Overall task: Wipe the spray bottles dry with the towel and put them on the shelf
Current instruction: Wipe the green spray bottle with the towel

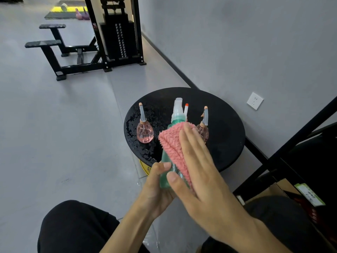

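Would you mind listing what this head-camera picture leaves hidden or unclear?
- Green spray bottle: its right side is covered by the pink towel and right hand.
- Right pink bottle: body mostly behind towel and fingers.
- Red-tipped nozzle: its bottle sits hidden behind the green one.
- Shelf: cut off by the right edge.
- Left hand: palm unseen.

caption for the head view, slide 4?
Left hand holds a green spray bottle while right hand presses a pink towel against it.

the one head-worn camera looked forward and down from close above the round worktop, the wall to its right.
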### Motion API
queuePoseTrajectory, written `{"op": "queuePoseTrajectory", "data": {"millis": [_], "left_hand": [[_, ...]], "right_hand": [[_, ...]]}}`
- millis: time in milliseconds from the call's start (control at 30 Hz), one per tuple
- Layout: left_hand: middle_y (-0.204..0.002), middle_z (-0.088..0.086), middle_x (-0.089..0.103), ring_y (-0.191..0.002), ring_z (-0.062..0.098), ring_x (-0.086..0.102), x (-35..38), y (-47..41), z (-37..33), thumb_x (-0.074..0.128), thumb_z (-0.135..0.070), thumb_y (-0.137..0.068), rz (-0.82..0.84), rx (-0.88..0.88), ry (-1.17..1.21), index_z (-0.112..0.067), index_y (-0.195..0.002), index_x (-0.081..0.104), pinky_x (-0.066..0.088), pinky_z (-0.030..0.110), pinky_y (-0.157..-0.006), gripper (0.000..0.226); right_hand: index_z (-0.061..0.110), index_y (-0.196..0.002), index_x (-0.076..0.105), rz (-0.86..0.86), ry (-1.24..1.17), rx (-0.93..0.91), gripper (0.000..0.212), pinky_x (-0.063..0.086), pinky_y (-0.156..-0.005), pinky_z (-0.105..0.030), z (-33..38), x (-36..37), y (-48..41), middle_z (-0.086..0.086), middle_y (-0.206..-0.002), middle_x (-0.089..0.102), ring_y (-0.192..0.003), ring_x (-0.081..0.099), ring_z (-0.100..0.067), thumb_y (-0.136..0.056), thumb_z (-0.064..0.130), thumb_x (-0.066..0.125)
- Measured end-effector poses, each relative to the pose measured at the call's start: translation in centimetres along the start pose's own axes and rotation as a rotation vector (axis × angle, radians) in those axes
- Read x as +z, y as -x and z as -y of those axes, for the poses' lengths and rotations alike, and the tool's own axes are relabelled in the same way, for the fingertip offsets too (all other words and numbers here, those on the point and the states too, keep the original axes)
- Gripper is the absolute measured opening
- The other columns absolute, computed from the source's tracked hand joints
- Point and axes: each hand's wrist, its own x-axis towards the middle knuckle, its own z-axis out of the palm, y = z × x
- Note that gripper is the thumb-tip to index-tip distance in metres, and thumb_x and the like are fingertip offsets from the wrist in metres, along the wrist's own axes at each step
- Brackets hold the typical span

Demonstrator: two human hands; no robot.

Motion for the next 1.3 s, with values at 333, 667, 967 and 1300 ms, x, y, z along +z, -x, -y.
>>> {"op": "queuePoseTrajectory", "data": {"millis": [333,667,967,1300], "left_hand": [[-0.085,0.013,0.073,-0.073,0.026,0.072,0.8,0.0,-0.1,0.089,-0.043,-0.033,0.018,-0.040,-0.002,-0.006,-0.104,0.066,0.059,0.039,-0.054,0.083],[-0.079,0.006,0.073,-0.070,0.017,0.070,0.6,-0.3,-0.4,0.071,-0.033,-0.050,-0.014,-0.049,-0.091,-0.012,-0.089,0.072,0.057,0.032,-0.055,0.044],[-0.095,0.008,0.075,-0.085,0.020,0.072,0.8,-0.3,-0.6,0.064,-0.068,-0.061,-0.102,-0.022,-0.051,-0.018,-0.096,0.077,0.059,0.032,-0.065,0.063],[-0.099,0.002,0.074,-0.086,0.018,0.072,1.1,-0.5,0.5,0.038,-0.079,-0.062,-0.123,-0.071,-0.089,-0.033,-0.097,0.076,0.058,0.039,-0.062,0.069]], "right_hand": [[0.030,-0.155,0.009,-0.082,-0.397,0.165,0.067,0.005,-0.121,-0.022,-2.0,-1.3,-3.1,0.023,-0.160,0.005,-0.140,-0.004,0.018,-0.095,0.050,0.035],[0.021,-0.155,0.005,-0.058,0.041,0.002,0.068,-0.003,-0.118,-0.018,-0.8,-0.8,-1.3,0.016,-0.162,-0.005,-0.146,-0.012,0.002,-0.097,0.053,0.021],[0.018,-0.155,0.008,-0.026,0.224,-0.045,0.069,0.004,-0.121,-0.034,0.1,-0.2,-0.4,0.010,-0.163,-0.001,-0.149,-0.011,-0.007,-0.097,0.051,0.022],[0.022,-0.155,0.008,-0.019,0.163,0.039,0.071,0.004,-0.123,-0.035,-0.9,-1.3,-4.0,0.015,-0.162,-0.004,-0.145,-0.018,0.002,-0.093,0.056,0.011]]}}
